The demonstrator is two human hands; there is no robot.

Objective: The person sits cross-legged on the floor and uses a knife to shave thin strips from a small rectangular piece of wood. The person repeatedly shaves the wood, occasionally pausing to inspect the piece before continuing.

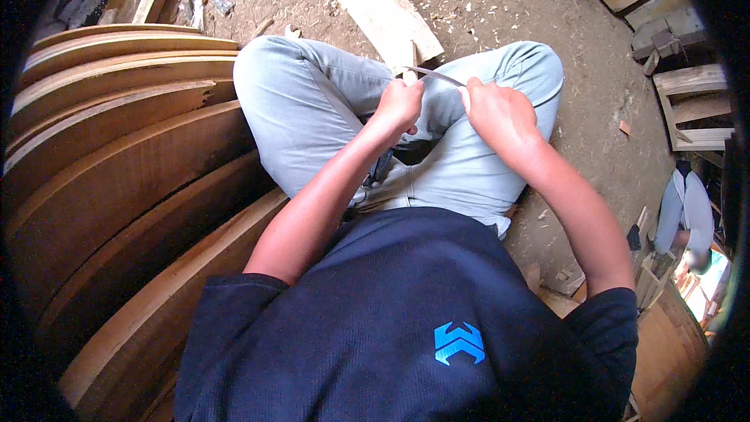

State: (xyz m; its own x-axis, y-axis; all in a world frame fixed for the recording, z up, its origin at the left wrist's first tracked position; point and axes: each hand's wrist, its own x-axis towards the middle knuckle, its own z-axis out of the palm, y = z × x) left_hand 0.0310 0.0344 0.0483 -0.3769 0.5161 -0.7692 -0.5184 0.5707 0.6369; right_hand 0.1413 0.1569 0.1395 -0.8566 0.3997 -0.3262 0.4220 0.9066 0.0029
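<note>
My left hand (400,107) is closed round a short, narrow wooden stick (412,56) that pokes up above the fist. In my right hand (500,112) is the handle end of a knife (442,76); the grip itself is hidden by the fingers. The thin, slightly curved blade points left and crosses the stick just above my left hand. Beyond both hands, a pale flat board (380,9) lies on the ground, its near end close to the stick. Both hands are over my crossed legs in light grey trousers (305,109).
Long wooden planks (125,160) are stacked on edge close by my left side. Wood chips lie scattered on the dirt floor (500,12). Stacked timber (691,82) lines the far right. Another person (685,207) in grey trousers is behind on the right, near a wooden panel (664,352).
</note>
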